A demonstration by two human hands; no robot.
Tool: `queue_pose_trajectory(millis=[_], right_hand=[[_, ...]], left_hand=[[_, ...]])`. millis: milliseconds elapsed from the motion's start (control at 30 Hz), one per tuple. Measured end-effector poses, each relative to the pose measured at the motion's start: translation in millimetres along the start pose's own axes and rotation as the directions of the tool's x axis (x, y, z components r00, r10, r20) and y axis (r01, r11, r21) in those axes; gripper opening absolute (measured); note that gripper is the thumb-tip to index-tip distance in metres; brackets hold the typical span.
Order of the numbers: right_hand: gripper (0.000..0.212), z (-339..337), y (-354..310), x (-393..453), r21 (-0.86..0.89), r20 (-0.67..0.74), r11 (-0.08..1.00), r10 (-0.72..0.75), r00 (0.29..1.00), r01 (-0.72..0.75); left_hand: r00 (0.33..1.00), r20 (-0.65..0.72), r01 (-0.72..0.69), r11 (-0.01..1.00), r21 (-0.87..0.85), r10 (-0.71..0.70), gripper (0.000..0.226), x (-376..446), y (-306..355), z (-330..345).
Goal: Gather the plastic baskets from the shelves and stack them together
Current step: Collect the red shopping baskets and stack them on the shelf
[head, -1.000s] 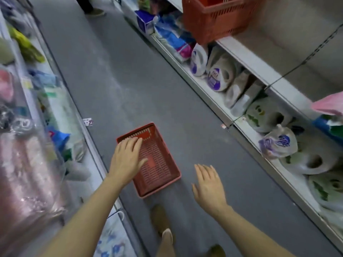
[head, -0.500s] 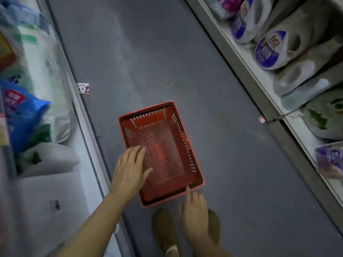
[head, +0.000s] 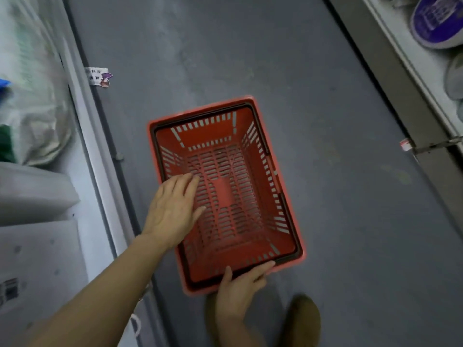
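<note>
Head camera view, looking straight down at a grey shop floor (head: 338, 221) in a narrow aisle. Along the left edge runs a low white shelf (head: 85, 136) holding soft plastic-wrapped packs (head: 32, 96), blurred. A small printed label (head: 99, 76) lies on the floor beside that shelf. The left hand (head: 172, 214) reaches in from the lower left, fingers flat and close together, hovering over or resting on the left rim of a red plastic basket (head: 250, 136); contact cannot be judged. The basket sits upright on the floor in mid-aisle, empty, its dark handles folded down along the rim. The right hand (head: 238, 291) grips the basket's near short edge, thumb over the rim and fingers along it. A brown shoe (head: 303, 319) shows below. On the right, another shelf (head: 400, 71) holds purple-labelled packs (head: 436, 23).
</note>
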State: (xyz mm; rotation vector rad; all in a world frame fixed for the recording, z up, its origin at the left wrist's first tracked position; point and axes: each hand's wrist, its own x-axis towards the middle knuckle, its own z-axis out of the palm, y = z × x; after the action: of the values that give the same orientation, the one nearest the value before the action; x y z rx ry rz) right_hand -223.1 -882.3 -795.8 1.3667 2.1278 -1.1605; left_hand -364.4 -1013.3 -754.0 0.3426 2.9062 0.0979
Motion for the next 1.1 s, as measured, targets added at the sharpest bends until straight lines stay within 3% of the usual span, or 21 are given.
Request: queue_pose_trajectory(millis=[100,267,367,467,567,667,767,900,1100], right_hand=[[0.109,-18,6,17,0.001,-0.049,1.000,-0.026,0.998,0.026],[0.112,-87,5,75,-0.088,-0.141,0.967,-0.249,0.958,0.239],[0.094,-121,-4,121,-0.130,-0.173,0.934,-0.353,0.919,0.334],[0.080,-149,-18,161,-0.162,-0.146,0.913,-0.397,0.906,0.374],[0.077,-168,-25,181,-0.194,-0.085,0.877,-0.461,0.883,0.439],[0.076,-180,-26,185,-0.206,-0.063,0.876,-0.458,0.887,0.437],[0.074,-199,-21,191,-0.197,-0.139,0.923,-0.361,0.922,0.331],[0.080,-248,-13,168,-0.057,-0.126,0.972,-0.235,0.964,0.229],[0.055,-354,-39,96,0.044,-0.245,0.972,-0.213,0.946,0.231]], left_hand=[[0.999,-0.006,-0.031,0.999,0.021,0.031,0.072,14,0,4],[0.999,-0.046,-0.017,0.999,0.028,0.018,0.073,51,-2,5],[0.989,-0.013,0.150,0.989,-0.009,-0.150,0.081,66,-9,15],[0.920,0.123,0.384,0.918,-0.100,-0.372,0.093,61,-12,33],[0.897,0.190,0.437,0.866,-0.242,-0.399,0.096,44,-14,49],[0.914,0.150,0.405,0.842,-0.357,-0.376,0.087,39,-17,42],[0.932,0.114,0.361,0.839,-0.407,-0.345,0.081,39,-6,23],[0.942,0.140,0.336,0.841,-0.425,-0.306,0.081,32,24,-23],[0.969,0.071,0.243,0.854,-0.461,-0.238,0.080,26,84,-112]])
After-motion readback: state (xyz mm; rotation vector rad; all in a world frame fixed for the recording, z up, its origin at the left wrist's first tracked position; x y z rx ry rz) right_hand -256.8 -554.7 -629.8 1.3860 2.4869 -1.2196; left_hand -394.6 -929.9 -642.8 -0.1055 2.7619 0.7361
